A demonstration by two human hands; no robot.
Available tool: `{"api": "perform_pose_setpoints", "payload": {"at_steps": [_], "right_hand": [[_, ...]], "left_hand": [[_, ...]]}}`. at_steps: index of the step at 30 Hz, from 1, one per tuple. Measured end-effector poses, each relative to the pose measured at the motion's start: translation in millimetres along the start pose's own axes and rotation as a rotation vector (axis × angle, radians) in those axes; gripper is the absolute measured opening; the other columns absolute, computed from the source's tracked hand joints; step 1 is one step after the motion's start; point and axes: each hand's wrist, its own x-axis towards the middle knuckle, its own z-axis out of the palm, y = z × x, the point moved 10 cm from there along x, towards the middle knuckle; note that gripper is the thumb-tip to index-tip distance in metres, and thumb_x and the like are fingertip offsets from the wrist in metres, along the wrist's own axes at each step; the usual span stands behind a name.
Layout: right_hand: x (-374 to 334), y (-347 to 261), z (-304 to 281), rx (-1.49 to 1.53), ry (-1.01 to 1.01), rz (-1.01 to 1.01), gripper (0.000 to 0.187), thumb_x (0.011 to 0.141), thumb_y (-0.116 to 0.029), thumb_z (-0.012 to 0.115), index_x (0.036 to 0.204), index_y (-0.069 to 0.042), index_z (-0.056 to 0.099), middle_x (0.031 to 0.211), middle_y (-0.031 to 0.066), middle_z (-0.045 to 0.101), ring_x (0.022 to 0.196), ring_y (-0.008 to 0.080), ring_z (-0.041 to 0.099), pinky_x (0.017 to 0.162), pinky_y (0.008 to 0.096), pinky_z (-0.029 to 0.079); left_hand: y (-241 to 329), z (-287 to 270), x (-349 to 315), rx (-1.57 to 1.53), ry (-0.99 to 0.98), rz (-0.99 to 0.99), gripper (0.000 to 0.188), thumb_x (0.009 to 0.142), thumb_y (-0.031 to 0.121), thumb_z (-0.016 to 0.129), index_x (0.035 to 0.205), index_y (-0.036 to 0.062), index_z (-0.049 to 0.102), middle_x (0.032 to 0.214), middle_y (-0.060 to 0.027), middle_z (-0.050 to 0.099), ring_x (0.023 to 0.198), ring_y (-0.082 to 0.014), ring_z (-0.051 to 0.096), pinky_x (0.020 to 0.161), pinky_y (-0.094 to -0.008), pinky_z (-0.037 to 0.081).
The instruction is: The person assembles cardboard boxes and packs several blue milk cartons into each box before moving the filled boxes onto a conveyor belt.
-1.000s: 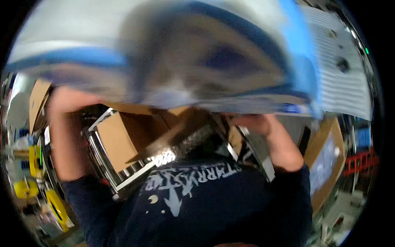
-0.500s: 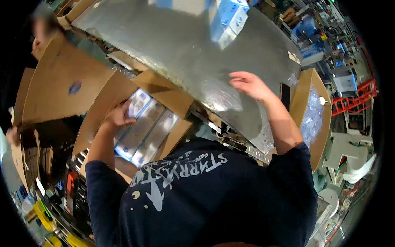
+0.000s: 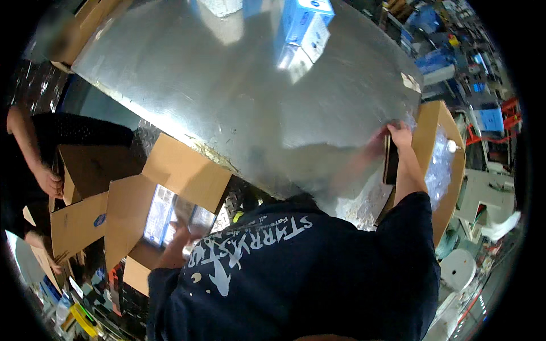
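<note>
Metal table (image 3: 244, 85): spread across the upper middle, scuffed along the near edge
Open carton (image 3: 128, 213): set just beside the table's lower left edge, with flaps (image 3: 187, 170) folded out; probably best to spread these wide, clear of the contents
Plastic-filled carton (image 3: 427, 128): standing at the table's right side, loaded with clear plastic (image 3: 439, 176)
Far-left carton (image 3: 79, 221): attended by a co-worker's hands (image 3: 50, 183), with contents hidden
Blue-and-white box (image 3: 307, 24): standing on the table, well apart from both hands
Packed boxes (image 3: 158, 215): side by side inside the open carton; wise to press level, sparing the corners
Left hand (image 3: 181, 236): over the packed boxes, blurred; cannot tell whether gripping
Right hand (image 3: 401, 135): at the upper end of a dark flat object (image 3: 391, 162), with fingers bent; cannot tell whether holding
</note>
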Motion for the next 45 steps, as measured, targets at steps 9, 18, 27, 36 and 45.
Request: {"api": "perform_pose_setpoints", "payload": {"at_steps": [9,18,27,36,45], "right_hand": [[-5.0,-90.2,-51.1,0.629,-0.020,-0.115,0.029,0.078,-0.023,0.063,0.089,0.004,0.063,0.081,0.0094,0.065,0.071,0.0178,0.061,0.067,0.0283,0.046],[-246.8,-393.9,-44.1,1.361,-1.295,-0.441,0.012,0.082,-0.009,0.056,0.081,0.001,0.061,0.075,0.0091,0.062,0.068,0.0162,0.060,0.063,0.0260,0.047],[-324.7,-449.7,-50.5,1.104,-1.333,-0.691,0.033,0.087,-0.013,0.053,0.117,0.001,0.049,0.099,0.0100,0.060,0.086,0.0152,0.059,0.077,0.0261,0.046],[-202.7,-412.5,-116.0,0.862,-0.581,-0.799,0.026,0.082,-0.009,0.060,0.107,0.000,0.058,0.095,0.0076,0.061,0.089,0.0129,0.056,0.079,0.0257,0.045],[53.0,-366.8,-189.0,0.041,0.289,-0.452,0.093,0.061,-0.041,0.071,0.137,-0.012,0.028,0.116,0.0214,0.053,0.109,0.0362,0.050,0.092,0.0372,0.039]], "left_hand": [[198.9,-93.6,-83.6,-0.491,0.436,0.740,0.035,0.076,0.018,0.056,0.109,0.0052,0.056,0.095,-0.0227,0.061,0.087,-0.0391,0.058,0.076,-0.0425,0.046],[219.1,-276.4,-230.0,-0.427,0.687,0.978,0.040,0.067,0.014,0.070,0.103,0.0086,0.057,0.076,-0.0097,0.059,0.079,-0.0273,0.061,0.069,-0.0338,0.048],[89.3,-207.7,-127.1,-0.777,0.605,0.605,0.005,0.081,0.004,0.057,0.083,0.0009,0.061,0.071,-0.0070,0.060,0.065,-0.0120,0.053,0.061,-0.0270,0.045],[-45.7,-51.0,34.5,-0.838,0.477,0.075,0.016,0.072,0.022,0.060,0.078,0.0083,0.065,0.077,-0.0120,0.064,0.073,-0.0261,0.061,0.067,-0.0363,0.047],[-33.4,-98.1,2.5,-0.465,0.476,-0.100,0.050,0.069,0.036,0.067,0.105,0.0039,0.052,0.095,-0.0172,0.062,0.092,-0.0335,0.059,0.081,-0.0399,0.045]]}}
